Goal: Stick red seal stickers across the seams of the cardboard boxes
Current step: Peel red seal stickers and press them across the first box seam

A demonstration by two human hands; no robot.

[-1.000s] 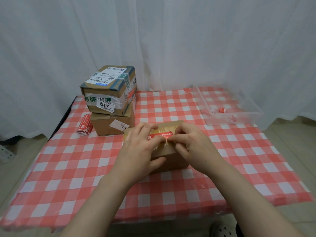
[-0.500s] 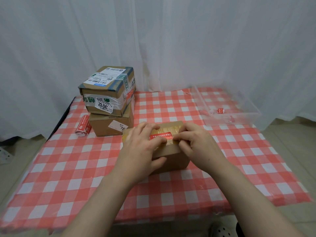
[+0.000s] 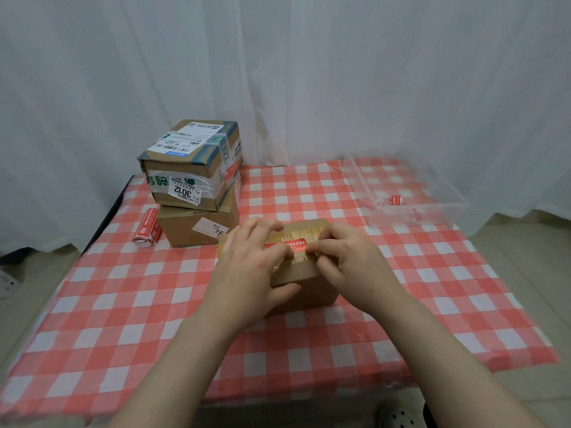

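Checked table (image 3: 123, 304): three cardboard boxes (image 3: 304, 285), two hands (image 3: 247, 273), one sticker (image 3: 292, 244).

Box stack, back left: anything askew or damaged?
Yes. The top box sits twisted on the lower box, overhanging its left edge. Its tape looks wrinkled and its front edge dented.

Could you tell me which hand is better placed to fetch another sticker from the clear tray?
Right hand: the clear tray lies on its side, while the left hand steadies the box.
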